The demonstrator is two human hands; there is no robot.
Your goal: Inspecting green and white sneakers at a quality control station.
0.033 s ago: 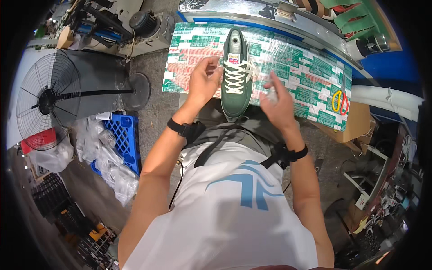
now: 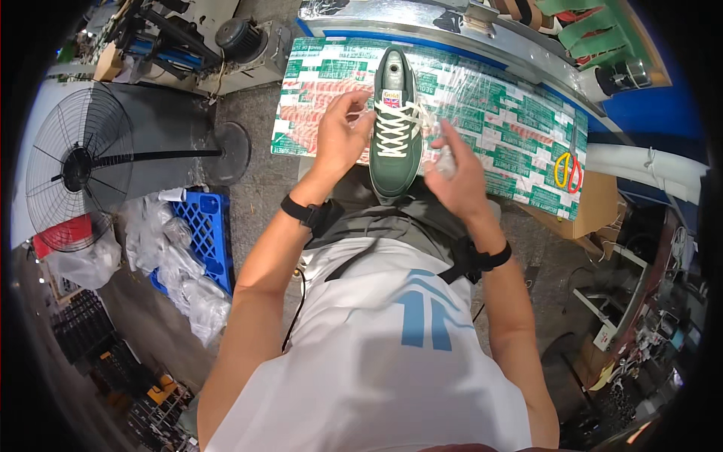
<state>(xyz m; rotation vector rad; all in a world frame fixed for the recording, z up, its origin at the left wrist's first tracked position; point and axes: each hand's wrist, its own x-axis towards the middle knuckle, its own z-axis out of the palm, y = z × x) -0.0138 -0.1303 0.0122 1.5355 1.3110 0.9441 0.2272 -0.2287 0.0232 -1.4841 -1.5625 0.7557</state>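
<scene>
A dark green sneaker (image 2: 393, 166) with white laces (image 2: 392, 129) stands upright, toe towards me, on a table (image 2: 520, 113) covered with green, white and red printed tape. My left hand (image 2: 344, 129) is beside the shoe's left side, its fingers loosely curved and apart from the thumb, with nothing seen between them. On the other side, my right hand (image 2: 461, 175) is bent close to the shoe and the loose lace ends. A pale, translucent bit shows between its thumb and fingers; its kind is unclear.
Scissors (image 2: 566, 172) with yellow and red handles lie at the table's right. Beyond the table runs a metal-edged machine (image 2: 422, 22). To the left are a large fan (image 2: 77, 167) and a blue plastic crate (image 2: 207, 226) with clear bags (image 2: 169, 248). A cardboard box (image 2: 599, 203) stands at right.
My right hand has shifted slightly left, closer to the shoe. My left hand has risen a little towards the laces; the sneaker stays in place.
</scene>
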